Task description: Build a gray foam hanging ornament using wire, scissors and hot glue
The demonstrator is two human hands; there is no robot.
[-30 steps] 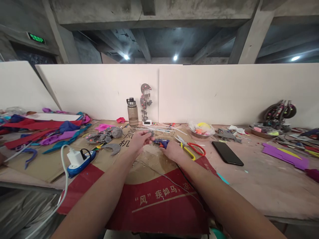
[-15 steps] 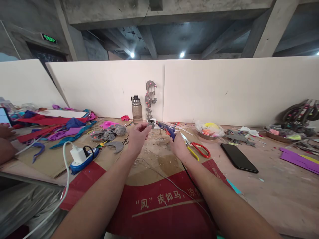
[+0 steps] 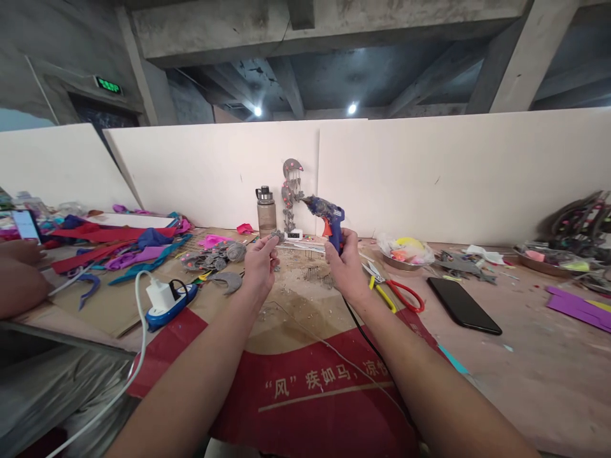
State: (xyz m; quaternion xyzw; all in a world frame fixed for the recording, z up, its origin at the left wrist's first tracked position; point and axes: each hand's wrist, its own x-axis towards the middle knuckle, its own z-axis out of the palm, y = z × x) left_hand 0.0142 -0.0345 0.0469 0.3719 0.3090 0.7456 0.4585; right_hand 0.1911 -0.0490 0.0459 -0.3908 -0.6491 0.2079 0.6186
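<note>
My right hand is wrapped round the handle of a blue glue gun with an orange trigger. Its nozzle points up and to the left, above the table. My left hand pinches a small grey felt piece between thumb and fingertips; the piece's full shape is partly hidden. Behind the hands, a grey hanging ornament with pink dots stands against the white board. A small white digital clock sits at its foot. Several thin metal pins stand upright between my hands.
A water bottle stands behind my left hand. Right of my right hand lie scissors, pliers with yellow handles and a black phone. At left are a blue power strip, felt strips and another person's arm.
My right hand has raised the glue gun and tipped its nozzle upward, away from the grey piece. My left hand still pinches the piece, slightly lower. The view has shifted a little.
</note>
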